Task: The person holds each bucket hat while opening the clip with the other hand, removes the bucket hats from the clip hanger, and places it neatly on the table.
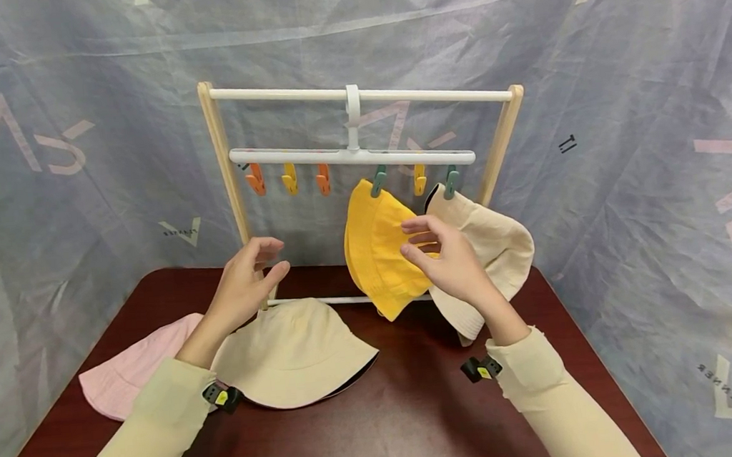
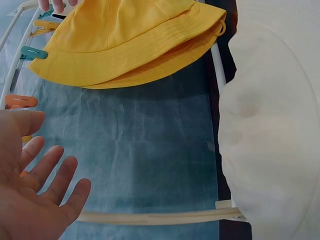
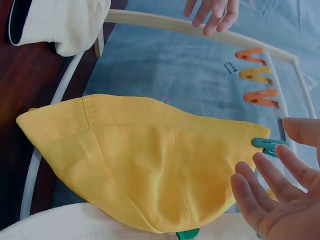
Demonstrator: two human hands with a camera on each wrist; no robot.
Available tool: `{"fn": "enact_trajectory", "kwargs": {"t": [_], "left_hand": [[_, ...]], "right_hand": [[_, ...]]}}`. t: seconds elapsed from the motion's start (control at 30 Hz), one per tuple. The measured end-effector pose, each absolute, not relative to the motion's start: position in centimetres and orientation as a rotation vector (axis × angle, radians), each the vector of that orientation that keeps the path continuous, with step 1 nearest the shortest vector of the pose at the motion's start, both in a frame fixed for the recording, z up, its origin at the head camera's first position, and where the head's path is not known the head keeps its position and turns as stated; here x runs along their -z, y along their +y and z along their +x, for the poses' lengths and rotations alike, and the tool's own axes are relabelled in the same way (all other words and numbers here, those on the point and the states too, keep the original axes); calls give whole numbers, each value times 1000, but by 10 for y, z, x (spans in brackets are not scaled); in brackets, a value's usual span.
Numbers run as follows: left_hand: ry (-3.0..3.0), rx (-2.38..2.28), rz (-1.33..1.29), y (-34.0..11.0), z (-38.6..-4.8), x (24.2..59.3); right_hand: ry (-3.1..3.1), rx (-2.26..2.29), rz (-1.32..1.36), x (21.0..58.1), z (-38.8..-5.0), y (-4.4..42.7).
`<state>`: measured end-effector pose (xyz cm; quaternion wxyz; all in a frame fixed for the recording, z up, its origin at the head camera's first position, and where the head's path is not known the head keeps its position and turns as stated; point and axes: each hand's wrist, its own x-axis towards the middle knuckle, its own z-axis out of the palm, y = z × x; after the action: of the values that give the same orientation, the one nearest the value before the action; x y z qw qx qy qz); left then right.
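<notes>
A yellow bucket hat (image 1: 374, 249) hangs by its brim from a green clip (image 1: 379, 181) on a white hanger (image 1: 309, 156). Beside it, a cream bucket hat (image 1: 506, 246) hangs from another green clip (image 1: 450, 182). My right hand (image 1: 449, 259) is in front of these two hats, fingers relaxed and holding nothing. The head view does not settle whether it touches the yellow hat; a gap shows in the right wrist view. Over a second cream hat (image 1: 292, 353) on the table, my left hand (image 1: 244, 281) is raised, empty, with fingers spread. A pink hat (image 1: 134, 365) lies at left, partly behind my sleeve.
A wooden rack (image 1: 501, 146) carries the hanger on its top bar. Orange clips (image 1: 255, 180) and yellow clips (image 1: 290, 179) on the hanger hold nothing. The dark red table (image 1: 419, 411) meets grey cloth (image 1: 628, 200) behind and at the sides.
</notes>
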<state>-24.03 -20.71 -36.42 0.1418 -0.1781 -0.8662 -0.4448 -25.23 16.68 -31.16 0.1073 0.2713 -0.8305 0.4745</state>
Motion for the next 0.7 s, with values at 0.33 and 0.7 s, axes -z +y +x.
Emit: {"fn": "enact_trajectory", "kwargs": {"t": [0.33,0.7], "left_hand": [[-2501,1278,-548,-191,-252,358],[-2491,1308,-586,-169,-273,350]], "right_hand": [[-2462,-1270,771,305,-249,173],[-2434,-1250,780,304,-251,178]]}}
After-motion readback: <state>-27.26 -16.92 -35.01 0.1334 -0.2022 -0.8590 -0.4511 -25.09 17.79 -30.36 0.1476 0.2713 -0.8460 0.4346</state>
